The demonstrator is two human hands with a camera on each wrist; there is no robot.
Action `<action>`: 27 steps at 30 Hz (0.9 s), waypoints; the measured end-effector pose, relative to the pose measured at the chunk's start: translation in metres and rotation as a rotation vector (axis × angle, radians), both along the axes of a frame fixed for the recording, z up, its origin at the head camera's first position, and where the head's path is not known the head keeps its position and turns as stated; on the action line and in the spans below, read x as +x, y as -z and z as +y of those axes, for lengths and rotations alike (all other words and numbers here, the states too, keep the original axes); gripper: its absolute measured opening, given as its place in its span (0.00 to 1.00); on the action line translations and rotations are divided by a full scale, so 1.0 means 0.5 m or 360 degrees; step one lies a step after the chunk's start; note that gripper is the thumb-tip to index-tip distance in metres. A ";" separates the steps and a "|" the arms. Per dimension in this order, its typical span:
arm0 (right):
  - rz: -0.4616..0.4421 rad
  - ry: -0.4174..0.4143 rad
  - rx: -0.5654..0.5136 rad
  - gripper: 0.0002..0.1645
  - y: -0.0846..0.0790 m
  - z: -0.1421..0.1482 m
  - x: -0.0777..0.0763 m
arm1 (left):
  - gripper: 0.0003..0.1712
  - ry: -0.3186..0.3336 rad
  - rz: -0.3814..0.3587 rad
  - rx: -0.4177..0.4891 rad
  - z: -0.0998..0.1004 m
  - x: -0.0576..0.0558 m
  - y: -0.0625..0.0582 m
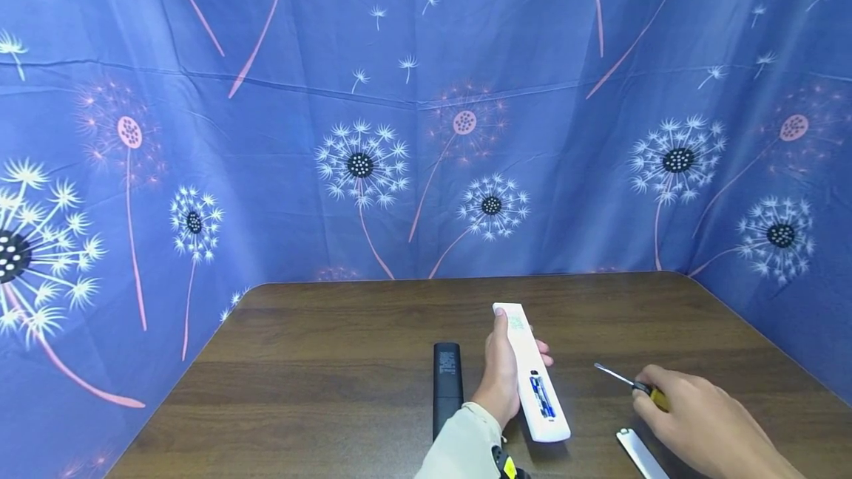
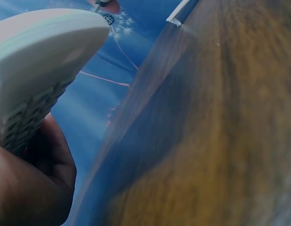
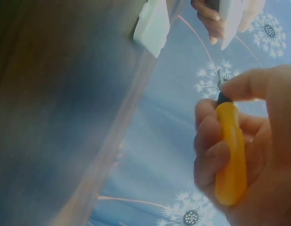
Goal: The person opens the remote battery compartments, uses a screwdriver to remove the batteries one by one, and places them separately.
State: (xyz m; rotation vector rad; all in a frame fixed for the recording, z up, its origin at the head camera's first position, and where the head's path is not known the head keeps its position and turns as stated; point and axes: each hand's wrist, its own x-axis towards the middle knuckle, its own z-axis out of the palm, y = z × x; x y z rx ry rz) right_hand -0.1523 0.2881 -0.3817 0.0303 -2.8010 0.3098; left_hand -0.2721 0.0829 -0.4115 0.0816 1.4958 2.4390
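On my feed: left hand [image 1: 499, 372] wrapped round white remote [image 1: 528, 357], its batteries [image 1: 543, 398] exposed just right of the thumb. Right hand [image 1: 702, 416] grips yellow-handled screwdriver [image 1: 659, 399], tip apart from the white remote; white strip [image 1: 642, 454] just beside that hand, black remote [image 1: 447, 383] beside left hand.

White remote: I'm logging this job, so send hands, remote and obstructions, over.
Left hand holding white remote, batteries exposed. Right hand gripping screwdriver. Loose cover lying on table. Nothing visible between screwdriver and batteries.
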 end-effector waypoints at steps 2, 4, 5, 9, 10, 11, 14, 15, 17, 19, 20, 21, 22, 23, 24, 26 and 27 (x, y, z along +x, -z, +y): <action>0.0017 -0.0047 0.0013 0.01 0.000 -0.006 -0.001 | 0.43 0.0001 0.0008 0.0011 0.000 -0.002 -0.001; 0.0004 -0.0113 0.0022 0.02 -0.002 -0.010 -0.003 | 0.44 0.0000 0.0012 0.0017 -0.001 -0.003 -0.001; 0.0013 -0.0144 0.0030 0.02 -0.002 -0.013 -0.003 | 0.44 -0.0002 0.0012 0.0016 -0.001 -0.004 -0.001; 0.0001 -0.0261 0.0038 0.02 -0.001 -0.022 0.000 | 0.44 -0.0003 -0.0012 0.0000 -0.001 -0.003 -0.001; 0.0001 -0.0296 0.0035 0.02 0.000 -0.024 0.000 | 0.44 -0.0002 -0.0017 0.0001 -0.002 -0.003 0.000; -0.0015 -0.0317 0.0030 0.02 0.000 -0.025 0.000 | 0.44 0.0002 -0.0017 0.0003 -0.002 -0.003 0.000; -0.0089 -0.0392 -0.0002 0.04 -0.003 -0.031 0.000 | 0.44 0.0020 -0.0006 0.0008 -0.003 -0.004 -0.001; -0.0061 -0.0436 0.0000 0.04 -0.003 -0.033 -0.001 | 0.44 0.0024 -0.0002 0.0012 -0.003 -0.005 -0.002; 0.0000 -0.0516 0.0001 0.02 -0.002 -0.038 -0.002 | 0.44 0.0031 0.0007 0.0017 -0.004 -0.007 -0.004; 0.0097 -0.0615 0.0011 0.02 0.000 -0.041 -0.003 | 0.44 0.0030 0.0002 0.0020 -0.004 -0.009 -0.006; 0.0154 -0.0677 0.0019 0.04 0.002 -0.042 -0.004 | 0.44 0.0028 -0.0002 0.0022 -0.004 -0.009 -0.006; 0.0199 -0.0722 0.0027 0.05 0.004 -0.043 -0.005 | 0.45 0.0025 -0.0009 0.0025 -0.004 -0.009 -0.006; 0.0226 -0.0752 0.0034 0.06 0.005 -0.043 -0.005 | 0.45 0.0025 -0.0016 0.0026 -0.004 -0.009 -0.006; 0.0254 -0.0783 0.0041 0.07 0.007 -0.043 -0.005 | 0.45 0.0024 -0.0025 0.0023 -0.004 -0.008 -0.005; 0.0259 -0.0799 0.0046 0.07 0.009 -0.043 -0.006 | 0.45 0.0027 -0.0033 0.0022 -0.004 -0.007 -0.005; 0.0269 -0.0826 0.0047 0.08 0.012 -0.043 -0.005 | 0.45 0.0030 -0.0047 0.0020 -0.004 -0.006 -0.002; 0.0255 -0.0833 0.0040 0.07 0.013 -0.043 -0.005 | 0.45 0.0034 -0.0053 0.0019 -0.003 -0.006 -0.001</action>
